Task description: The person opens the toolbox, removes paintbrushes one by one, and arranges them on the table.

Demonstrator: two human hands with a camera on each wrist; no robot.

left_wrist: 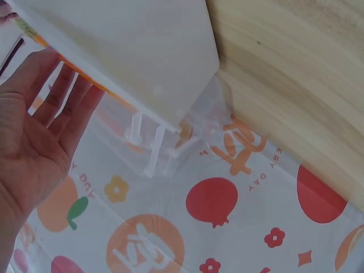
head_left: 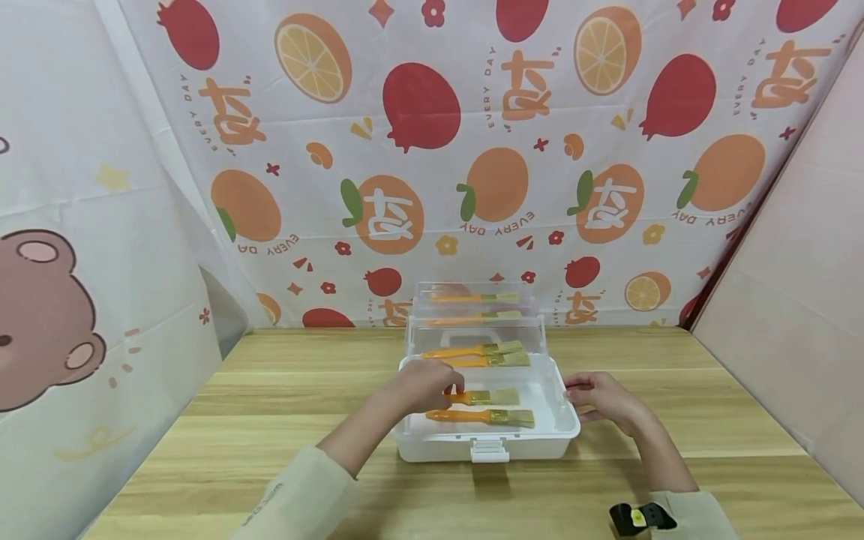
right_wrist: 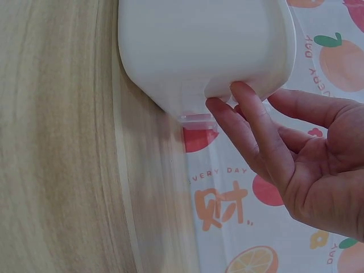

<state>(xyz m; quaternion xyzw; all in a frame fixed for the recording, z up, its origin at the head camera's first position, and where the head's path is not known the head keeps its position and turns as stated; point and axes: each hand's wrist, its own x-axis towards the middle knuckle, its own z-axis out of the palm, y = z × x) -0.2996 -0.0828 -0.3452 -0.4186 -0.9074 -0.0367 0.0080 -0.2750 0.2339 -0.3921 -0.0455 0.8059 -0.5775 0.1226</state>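
A white plastic box (head_left: 425, 448) lies on the table with its clear lid raised at the back. Inside, flat paintbrushes with orange handles and pale bristles lie crosswise. My left hand (head_left: 427, 385) reaches over the left rim and pinches the handle of one brush (head_left: 482, 397). Just in front of it lies another brush (head_left: 479, 417). Farther back are two more brushes (head_left: 475, 352), close together. At the right end, my right hand (head_left: 606, 401) touches the outer wall; the right wrist view shows fairly straight fingers (right_wrist: 259, 128) against the box end (right_wrist: 205, 42).
The transparent lid (head_left: 475, 307) leans back, with brush shapes showing on it. A white latch (head_left: 489, 451) sits on the box's front. Behind the wooden table (head_left: 283, 405) hangs a fruit-printed cloth (head_left: 432, 187). A dark band (head_left: 641, 517) is at the right sleeve.
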